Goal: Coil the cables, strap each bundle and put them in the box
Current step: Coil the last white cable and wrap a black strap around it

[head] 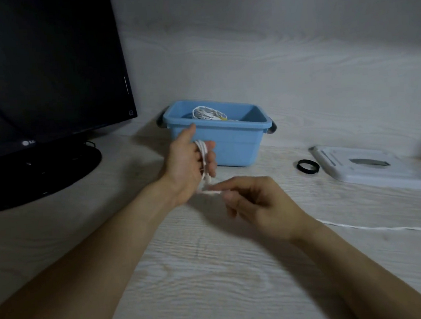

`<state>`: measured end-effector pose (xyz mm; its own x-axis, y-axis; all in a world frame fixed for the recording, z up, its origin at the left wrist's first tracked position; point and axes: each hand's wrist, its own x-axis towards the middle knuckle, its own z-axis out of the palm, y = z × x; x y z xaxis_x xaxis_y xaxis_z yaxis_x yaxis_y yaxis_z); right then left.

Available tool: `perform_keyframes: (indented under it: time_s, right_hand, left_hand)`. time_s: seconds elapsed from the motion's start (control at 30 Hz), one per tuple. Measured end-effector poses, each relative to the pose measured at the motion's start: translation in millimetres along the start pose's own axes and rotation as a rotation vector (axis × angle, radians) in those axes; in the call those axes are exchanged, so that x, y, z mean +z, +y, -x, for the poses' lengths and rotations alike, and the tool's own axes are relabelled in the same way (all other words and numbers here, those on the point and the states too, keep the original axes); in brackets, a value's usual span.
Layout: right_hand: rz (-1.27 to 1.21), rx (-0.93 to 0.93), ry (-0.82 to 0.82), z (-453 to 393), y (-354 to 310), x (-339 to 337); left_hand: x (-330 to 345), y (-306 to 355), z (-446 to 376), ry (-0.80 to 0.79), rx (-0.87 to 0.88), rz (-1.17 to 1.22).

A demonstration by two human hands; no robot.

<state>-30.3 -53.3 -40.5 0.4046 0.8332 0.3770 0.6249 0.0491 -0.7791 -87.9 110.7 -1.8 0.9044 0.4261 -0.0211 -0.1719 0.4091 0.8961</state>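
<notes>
My left hand (188, 163) is held up in front of the blue box (231, 147), with loops of a thin white cable (203, 160) wound around its fingers. Just below and to the right, my right hand (256, 201) pinches a short stretch of the same cable between thumb and forefinger. The loose tail of the white cable (378, 228) trails across the table to the right edge of the view. Inside the box lies a coiled white cable bundle (208, 113). A black strap ring (307, 167) lies on the table right of the box.
A dark monitor (44, 72) on a round black stand fills the left side. The box's white lid (373, 168) lies flat at the right, beside the strap ring. The pale wood-grain table (214, 273) extends toward me under my forearms.
</notes>
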Motion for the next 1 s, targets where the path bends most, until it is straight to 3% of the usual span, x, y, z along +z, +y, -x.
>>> perform_keyframes:
  time_s: [0.07,0.23,0.4,0.5,0.63,0.83,1.0]
  right_hand:
    - [-0.028,-0.032,0.102,-2.2,-2.0,-2.2]
    - [-0.064,-0.071,0.401,-5.8,-0.5,-6.2]
    - [-0.025,-0.067,0.561,-7.6,-1.7,-10.5]
    - [0.042,-0.064,0.482,-9.4,2.2,-13.3]
    - [-0.165,0.018,0.311,-10.4,5.3,-13.4]
    - [-0.209,-0.02,0.308,-9.6,4.3,-10.1]
    - [-0.207,-0.015,0.392,-10.8,3.2,-9.4]
  left_hand:
    - [4.7,-5.9,4.6,-0.079,-0.022,-0.188]
    - [6.3,-12.7,11.7,-0.25,0.109,-0.55]
    - [7.4,-10.4,18.6,-0.39,-0.076,-0.625]
    - [6.7,-9.9,17.7,-0.427,-0.099,-0.552]
    - [0.6,-9.4,13.1,-0.448,-0.116,-0.433]
    - [-2.0,-6.7,14.4,-0.627,-0.217,-0.351]
    - [1.3,-10.1,18.0,-0.632,-0.116,-0.344]
